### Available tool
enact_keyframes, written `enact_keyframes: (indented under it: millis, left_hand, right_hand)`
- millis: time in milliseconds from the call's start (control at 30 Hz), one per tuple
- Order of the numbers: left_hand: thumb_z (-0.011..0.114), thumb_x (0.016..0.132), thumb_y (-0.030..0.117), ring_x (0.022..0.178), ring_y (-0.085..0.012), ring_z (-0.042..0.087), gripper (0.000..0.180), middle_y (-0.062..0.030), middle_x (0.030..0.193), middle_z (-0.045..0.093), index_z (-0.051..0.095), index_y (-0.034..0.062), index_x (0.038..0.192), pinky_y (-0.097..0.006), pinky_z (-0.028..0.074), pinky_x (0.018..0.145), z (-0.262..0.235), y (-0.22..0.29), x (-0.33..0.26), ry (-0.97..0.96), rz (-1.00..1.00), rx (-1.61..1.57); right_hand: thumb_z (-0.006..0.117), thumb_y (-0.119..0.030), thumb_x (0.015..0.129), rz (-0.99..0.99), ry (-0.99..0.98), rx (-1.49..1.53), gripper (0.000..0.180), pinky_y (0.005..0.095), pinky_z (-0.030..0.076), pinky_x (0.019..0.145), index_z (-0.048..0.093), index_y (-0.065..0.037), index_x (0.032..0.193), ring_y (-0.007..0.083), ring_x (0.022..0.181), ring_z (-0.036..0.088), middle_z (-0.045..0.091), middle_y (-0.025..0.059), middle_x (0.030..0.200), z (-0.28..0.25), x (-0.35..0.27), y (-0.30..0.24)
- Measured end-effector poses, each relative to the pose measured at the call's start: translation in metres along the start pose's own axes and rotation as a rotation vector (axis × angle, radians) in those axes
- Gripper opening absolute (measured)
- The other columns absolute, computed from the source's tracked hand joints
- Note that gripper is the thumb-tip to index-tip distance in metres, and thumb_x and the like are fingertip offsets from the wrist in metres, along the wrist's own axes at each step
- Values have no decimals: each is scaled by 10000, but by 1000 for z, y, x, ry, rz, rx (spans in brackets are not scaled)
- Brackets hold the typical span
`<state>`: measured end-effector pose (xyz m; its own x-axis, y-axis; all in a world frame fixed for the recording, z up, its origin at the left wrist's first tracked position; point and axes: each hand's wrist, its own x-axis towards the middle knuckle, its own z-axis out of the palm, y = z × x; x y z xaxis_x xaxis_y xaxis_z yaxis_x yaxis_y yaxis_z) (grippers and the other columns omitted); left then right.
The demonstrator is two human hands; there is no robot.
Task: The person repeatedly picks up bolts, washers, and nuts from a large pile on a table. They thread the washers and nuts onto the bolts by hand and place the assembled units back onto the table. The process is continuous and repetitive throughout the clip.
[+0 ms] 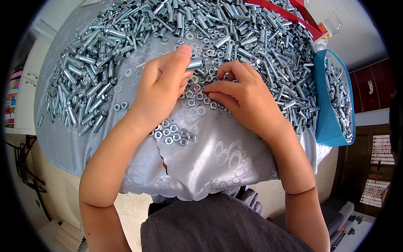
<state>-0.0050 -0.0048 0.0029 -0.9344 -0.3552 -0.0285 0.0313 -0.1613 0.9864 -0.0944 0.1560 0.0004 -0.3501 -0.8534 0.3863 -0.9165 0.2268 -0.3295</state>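
Observation:
My left hand [158, 86] is closed on a silver sleeve anchor bolt [196, 65], gripped between thumb and fingers. The bolt's threaded end points right, toward my other hand. My right hand [247, 94] reaches down among loose hex nuts [199, 96] in front of the pile. Its thumb and index fingertips are drawn together at the nuts; whatever sits between them is hidden. Flat washers [201, 110] lie just below these fingertips. Nearer to me, beside my left wrist, is a separate cluster of several hex nuts [176, 136].
A large heap of metal sleeve anchors [268, 54] spreads over the far table, with another pile [84, 75] at left. A blue bin [325, 105] of bolts stands at right, a red tray [289, 17] behind. The grey patterned tablecloth [218, 168] has a dark tear.

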Motion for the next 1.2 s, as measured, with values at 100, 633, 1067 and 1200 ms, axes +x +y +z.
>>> enact_keyframes:
  millis: [100,633,1067,1200]
  left_hand:
    - [426,902,340,400,-52,297,329,42,503,306,446,51,747,-217,241,399,2,-4,2,15,46,29]
    - [438,896,352,413,-42,295,366,53,507,307,406,89,644,-209,241,400,1,-4,1,-2,8,96]
    - [439,902,323,507,-36,354,418,58,509,359,451,65,573,-264,443,653,-2,-2,-3,-172,13,190]
    - [439,903,321,506,-35,351,419,58,506,358,453,63,572,-270,447,671,-2,-2,-3,-180,2,193]
  right_hand:
    - [674,-123,675,-3,3,37,126,315,421,713,675,-102,799,216,787,491,522,42,879,0,-1,0]
    - [638,-44,747,101,281,415,109,290,443,608,561,16,794,229,672,550,558,102,741,-7,2,-7]
    - [656,-114,771,239,231,750,143,231,423,623,566,-8,806,106,679,515,565,29,734,0,-2,-4]
    - [663,-129,773,414,169,977,140,221,416,623,580,-19,795,72,688,498,568,0,743,-7,0,-8]
